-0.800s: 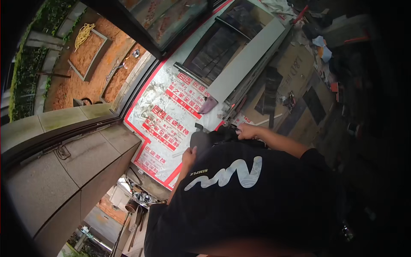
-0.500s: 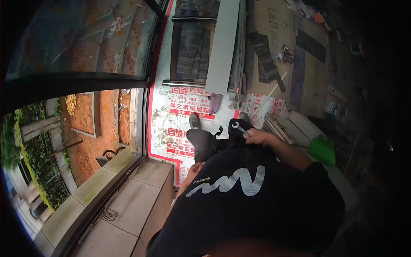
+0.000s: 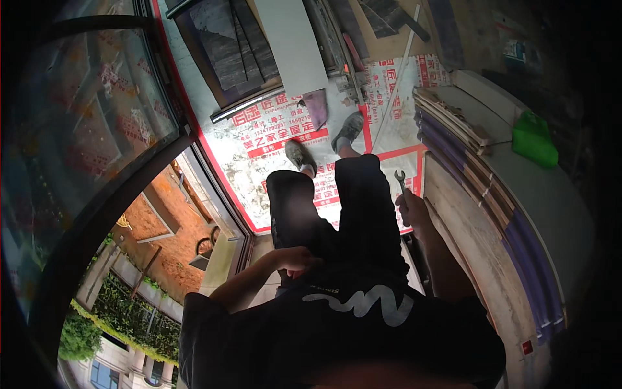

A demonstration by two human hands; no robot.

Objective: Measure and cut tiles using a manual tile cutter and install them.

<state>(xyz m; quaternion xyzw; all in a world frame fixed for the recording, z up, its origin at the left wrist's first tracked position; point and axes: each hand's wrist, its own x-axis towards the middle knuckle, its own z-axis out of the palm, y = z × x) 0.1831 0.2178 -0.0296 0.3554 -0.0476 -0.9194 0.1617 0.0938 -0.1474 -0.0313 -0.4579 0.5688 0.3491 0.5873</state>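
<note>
A metal open-ended wrench point(image 3: 402, 179) sticks up out of my right hand point(image 3: 413, 211), which is closed round its handle beside my right thigh. My left hand point(image 3: 297, 259) rests against my dark clothing at the waist, fingers curled in. Whatever those fingers may hold is hidden in shadow. Below me, my shoes stand on a floor covering point(image 3: 272, 139) of white sheet with red print. A small purplish cloth or piece point(image 3: 316, 109) lies just ahead of the shoes.
At left, a dark-framed glass pane point(image 3: 97, 110) and opening give onto bare soil outside. Ahead lie a long pale board point(image 3: 295, 45) and dark panels point(image 3: 227, 45). Stacked boards point(image 3: 473, 139) line the right side, with a green bag point(image 3: 534, 139) on top.
My view has turned and shifted. The right hand with the wrench has moved out beside my thigh. My left arm is now bent across my waist, and my legs show more fully.
</note>
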